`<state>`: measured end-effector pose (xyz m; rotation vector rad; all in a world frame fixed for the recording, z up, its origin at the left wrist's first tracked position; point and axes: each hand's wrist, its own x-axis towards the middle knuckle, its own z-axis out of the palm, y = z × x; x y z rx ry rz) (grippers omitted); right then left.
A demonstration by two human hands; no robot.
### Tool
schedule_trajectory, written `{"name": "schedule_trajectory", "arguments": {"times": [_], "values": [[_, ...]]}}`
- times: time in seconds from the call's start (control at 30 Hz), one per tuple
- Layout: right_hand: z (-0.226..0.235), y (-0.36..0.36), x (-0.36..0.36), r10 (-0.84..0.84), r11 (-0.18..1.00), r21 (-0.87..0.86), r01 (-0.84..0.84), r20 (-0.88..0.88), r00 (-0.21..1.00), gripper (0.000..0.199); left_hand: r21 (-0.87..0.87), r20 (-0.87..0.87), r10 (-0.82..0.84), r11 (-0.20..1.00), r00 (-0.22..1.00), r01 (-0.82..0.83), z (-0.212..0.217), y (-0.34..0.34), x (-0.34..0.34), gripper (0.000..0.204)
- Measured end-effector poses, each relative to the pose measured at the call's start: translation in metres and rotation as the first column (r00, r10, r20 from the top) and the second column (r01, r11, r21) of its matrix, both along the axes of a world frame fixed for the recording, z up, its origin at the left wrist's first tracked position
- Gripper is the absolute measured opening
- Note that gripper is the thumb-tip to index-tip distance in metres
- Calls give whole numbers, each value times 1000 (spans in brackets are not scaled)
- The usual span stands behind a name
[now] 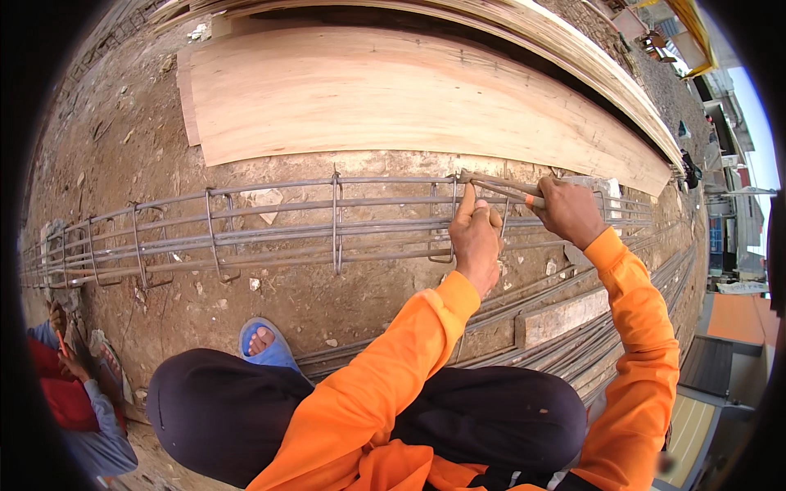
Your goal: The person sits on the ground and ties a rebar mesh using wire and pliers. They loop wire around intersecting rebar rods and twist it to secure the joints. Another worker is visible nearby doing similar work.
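At the centre of the frame, the left hand (477, 244) reaches up against the rebar cage (336, 225), its index finger stretched to the top bar and its other fingers curled; whether it pinches anything there I cannot tell. Right of centre, the right hand (571, 211) is closed around the handles of a pair of orange-gripped pincers (529, 200) — their head meets the top bar just beside the left fingertip. The cage lies across the frame from the left edge to the right, its long bars ringed by rectangular stirrups. Above it, a pale plywood sheet (393, 98) covers the upper middle, with more sheets stacked behind toward the upper right. Loose steel bars (565, 364) run below the cage at right, a long pale block (565, 317) lying among them. A blue sandal (282, 348) is on the person's foot at lower centre-left, and at the lower left edge a co-worker (70, 401) in red and grey-blue grips something orange.
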<state>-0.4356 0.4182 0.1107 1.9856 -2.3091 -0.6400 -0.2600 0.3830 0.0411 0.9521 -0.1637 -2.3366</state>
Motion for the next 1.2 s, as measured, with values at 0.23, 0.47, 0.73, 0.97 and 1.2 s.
{"name": "schedule_trajectory", "arguments": {"times": [0.23,0.47,0.73,0.97,1.2], "values": [[-3,3,6,11,1000,-26,-8,134,991,42,10,31,-79,997,996,79,5,-8,10,43],[13,53,51,-509,753,344,560,845,165,34,-491,176,-572,654,801,575,58,-67,71,28],[-43,16,171,40,865,-344,364,772,634,42,-710,358,-31,641,933,293,69,-102,96,30],[-16,34,151,76,678,428,598,769,-635,36,-753,445,-33,528,895,393,47,-76,74,31],[-23,63,134,-1,754,363,547,834,-552,28,-745,219,-135,617,966,255,33,-68,48,32]]}}
